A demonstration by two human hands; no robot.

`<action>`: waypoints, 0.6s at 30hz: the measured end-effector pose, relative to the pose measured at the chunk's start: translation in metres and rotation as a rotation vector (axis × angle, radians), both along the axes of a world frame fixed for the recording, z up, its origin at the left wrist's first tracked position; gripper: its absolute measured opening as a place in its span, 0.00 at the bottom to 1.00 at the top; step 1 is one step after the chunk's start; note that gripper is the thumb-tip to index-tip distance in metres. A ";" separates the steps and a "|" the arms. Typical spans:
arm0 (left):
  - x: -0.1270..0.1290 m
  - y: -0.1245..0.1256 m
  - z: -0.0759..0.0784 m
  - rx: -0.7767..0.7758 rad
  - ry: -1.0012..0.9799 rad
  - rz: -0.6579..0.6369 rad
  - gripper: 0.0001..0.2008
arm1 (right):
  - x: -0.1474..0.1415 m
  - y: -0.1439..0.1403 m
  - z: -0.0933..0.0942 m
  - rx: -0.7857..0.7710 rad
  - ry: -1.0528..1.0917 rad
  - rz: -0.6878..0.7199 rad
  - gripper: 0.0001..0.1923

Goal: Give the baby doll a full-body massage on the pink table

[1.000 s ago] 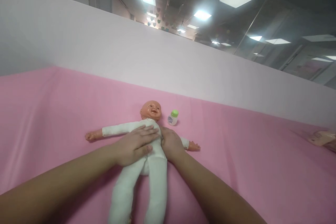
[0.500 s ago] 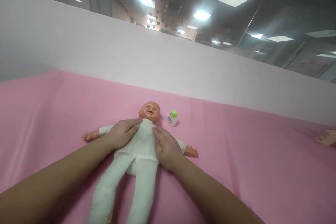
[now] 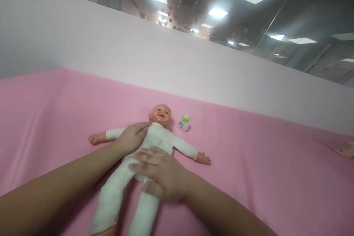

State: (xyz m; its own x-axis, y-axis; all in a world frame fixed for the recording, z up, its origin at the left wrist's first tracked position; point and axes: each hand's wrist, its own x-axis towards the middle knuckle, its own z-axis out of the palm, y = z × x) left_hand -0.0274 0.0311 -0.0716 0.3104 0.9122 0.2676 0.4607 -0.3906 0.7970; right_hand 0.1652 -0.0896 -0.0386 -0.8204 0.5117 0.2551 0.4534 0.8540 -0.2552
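A baby doll [image 3: 157, 136] with a white cloth body and plastic head lies face up, its arms spread and its legs toward me. My left hand [image 3: 134, 138] rests flat along the left side of its chest, fingers reaching to just below the neck. Over the lower belly and hip is my right hand [image 3: 163, 173], slightly blurred, its fingers spread apart and holding nothing. Whether the right palm touches the cloth I cannot tell. Beside the doll's head stands a small clear bottle [image 3: 183, 123] with a green cap.
The doll and bottle are on a pink sheet [image 3: 249, 155] with soft folds. Behind it rises a white low wall [image 3: 166, 59] topped by glass that shows ceiling lights. At the far right edge lies a skin-coloured object [image 3: 345, 148], partly cut off.
My right hand has left the right side of the doll's chest and moved down and left over its lower belly. My left hand stays on the chest. The view has shifted slightly.
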 end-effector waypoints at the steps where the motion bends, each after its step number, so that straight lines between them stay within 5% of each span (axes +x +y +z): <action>1: 0.002 0.000 -0.001 -0.012 -0.006 0.017 0.26 | 0.005 0.006 -0.001 -0.029 -0.002 -0.038 0.29; 10: 0.007 0.000 -0.003 0.050 0.079 0.004 0.28 | 0.029 0.039 -0.008 -0.120 0.004 -0.274 0.31; 18: 0.006 -0.003 0.002 0.192 0.197 -0.017 0.28 | 0.048 0.067 -0.016 -0.124 0.070 -0.682 0.27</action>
